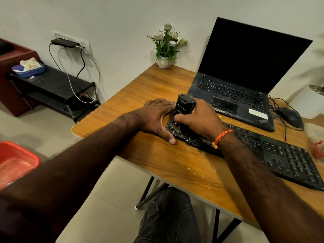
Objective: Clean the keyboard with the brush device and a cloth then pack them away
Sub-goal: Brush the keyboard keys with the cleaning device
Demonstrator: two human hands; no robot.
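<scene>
A black keyboard [273, 155] lies slantwise on the wooden table [157, 158], dusted with pale crumbs. My right hand [198, 118] grips a black brush device [184, 109] and holds it upright on the keyboard's left end, thumb on its front. My left hand [156, 116] lies flat on the table against the keyboard's left edge, fingers straight, thumb along the front edge. I see no cloth on the table; a crumpled pale cloth [29, 63] sits in a blue tray [29, 71] on the black shelf at far left.
An open, dusty laptop [242, 85] stands behind the keyboard, with a black mouse [289, 116] and cables to its right. A potted flower [165, 48] stands at the table's back corner. A red tub [15, 160] sits at left. My knee is under the table.
</scene>
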